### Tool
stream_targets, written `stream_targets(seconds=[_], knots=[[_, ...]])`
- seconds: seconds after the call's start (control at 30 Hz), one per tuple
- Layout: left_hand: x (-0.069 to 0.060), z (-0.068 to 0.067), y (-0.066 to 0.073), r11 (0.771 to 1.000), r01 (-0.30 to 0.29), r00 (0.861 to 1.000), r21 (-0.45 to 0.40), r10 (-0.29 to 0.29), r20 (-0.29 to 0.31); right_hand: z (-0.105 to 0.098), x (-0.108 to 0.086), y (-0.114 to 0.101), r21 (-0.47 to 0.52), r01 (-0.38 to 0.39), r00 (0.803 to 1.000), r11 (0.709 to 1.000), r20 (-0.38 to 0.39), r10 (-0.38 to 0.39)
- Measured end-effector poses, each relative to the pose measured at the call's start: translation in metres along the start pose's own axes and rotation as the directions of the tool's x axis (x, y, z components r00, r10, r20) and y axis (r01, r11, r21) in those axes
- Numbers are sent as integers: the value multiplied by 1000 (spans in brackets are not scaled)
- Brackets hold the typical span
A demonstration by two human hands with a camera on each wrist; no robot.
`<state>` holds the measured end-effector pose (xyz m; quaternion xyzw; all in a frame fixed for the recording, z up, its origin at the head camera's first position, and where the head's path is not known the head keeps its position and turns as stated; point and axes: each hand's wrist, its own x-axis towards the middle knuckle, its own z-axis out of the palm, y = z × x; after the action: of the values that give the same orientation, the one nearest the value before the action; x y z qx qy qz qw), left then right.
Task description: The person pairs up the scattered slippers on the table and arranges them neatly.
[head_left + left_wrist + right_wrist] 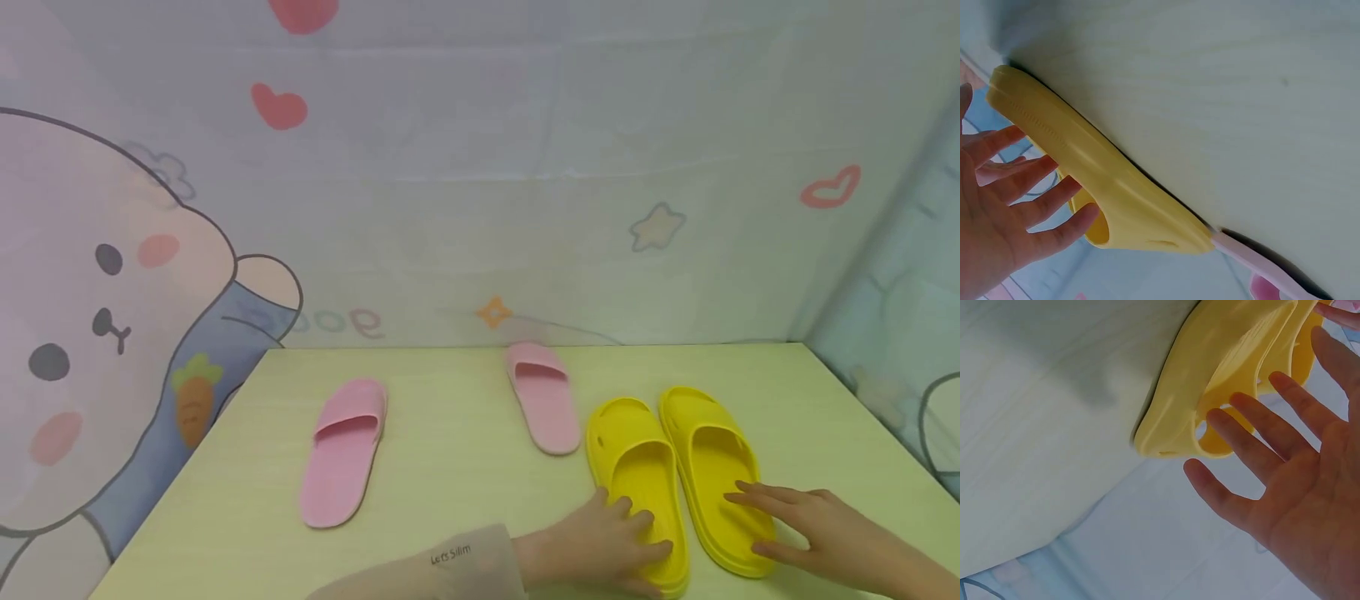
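Two yellow slippers lie side by side at the right of the table, toes pointing away: the left one (630, 433) and the right one (693, 417). My left hand (600, 537) is over the heel part of the left slipper, fingers spread. In the left wrist view its fingers overlap the edge of the yellow slipper (1104, 169); whether they touch it I cannot tell. Over the heel half of the right slipper hovers my right hand (821, 529). Its fingers are spread and hold nothing in the right wrist view, near the yellow slipper (1191, 381).
One pink slipper (341, 458) lies on the left of the table (442, 467). Another pink slipper (547, 400) is at the back, close to the left yellow slipper. Behind the table hangs a printed cloth (465, 167) with hearts and a cartoon animal.
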<state>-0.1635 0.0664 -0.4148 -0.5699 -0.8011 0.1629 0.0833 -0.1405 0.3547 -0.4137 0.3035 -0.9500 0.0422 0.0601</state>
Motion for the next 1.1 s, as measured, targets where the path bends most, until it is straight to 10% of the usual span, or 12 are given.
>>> stream_targets(seconds=[0.17,0.37,0.7,1.1], knots=[[-5,1,4,999,-34,999,27,34,-19,1,-3,-5,112,-148,967,983,225,120],[-6,2,4,999,-27,999,36,27,-22,5,-3,-9,136,-218,945,966,276,174],[-5,2,4,1000,-14,1000,25,14,-17,8,5,-16,187,-452,829,873,450,333],[0,5,-5,998,49,998,-31,-48,34,8,6,-18,179,-399,863,899,405,302]])
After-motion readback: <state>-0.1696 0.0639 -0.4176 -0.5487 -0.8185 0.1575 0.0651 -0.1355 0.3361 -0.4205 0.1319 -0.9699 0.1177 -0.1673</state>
